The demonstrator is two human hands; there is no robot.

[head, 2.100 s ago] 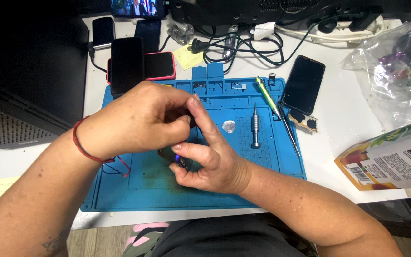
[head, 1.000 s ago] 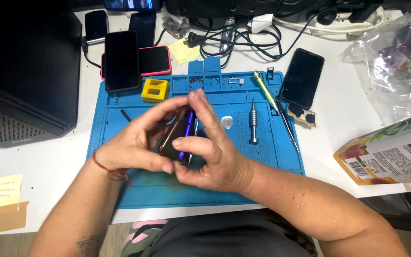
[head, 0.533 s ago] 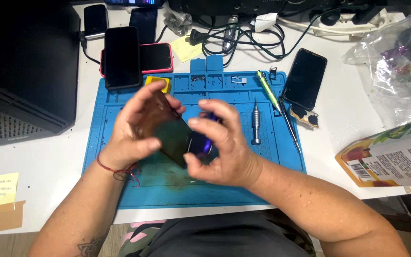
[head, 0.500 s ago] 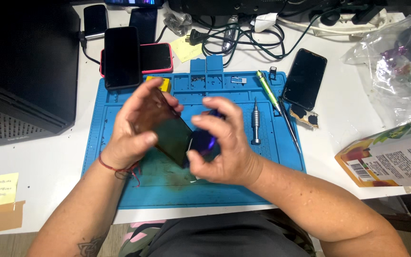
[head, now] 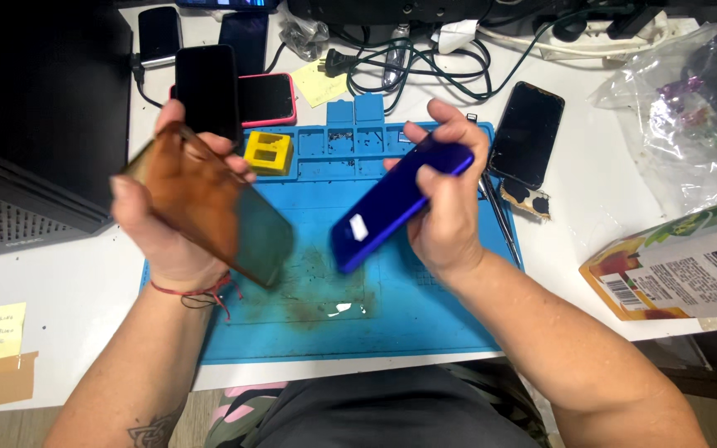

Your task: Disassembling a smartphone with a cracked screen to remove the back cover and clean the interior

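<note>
Both hands are raised over the blue mat (head: 425, 315), whose middle lies bare between them; a yellow block (head: 269, 153) and phones (head: 207, 90) crowd its far edge, tools its right edge. The left hand (head: 168, 207) grips a dark screen panel (head: 238, 220) by its long sides, fingers wrapped behind it. The right hand (head: 450, 203) clasps a blue phone body (head: 396, 203). Half a second ago the two parts were held together at mid-mat; now they are well apart. The body's long axis runs from far-right down to near-left; the panel slants from far-left to near-right.
</note>
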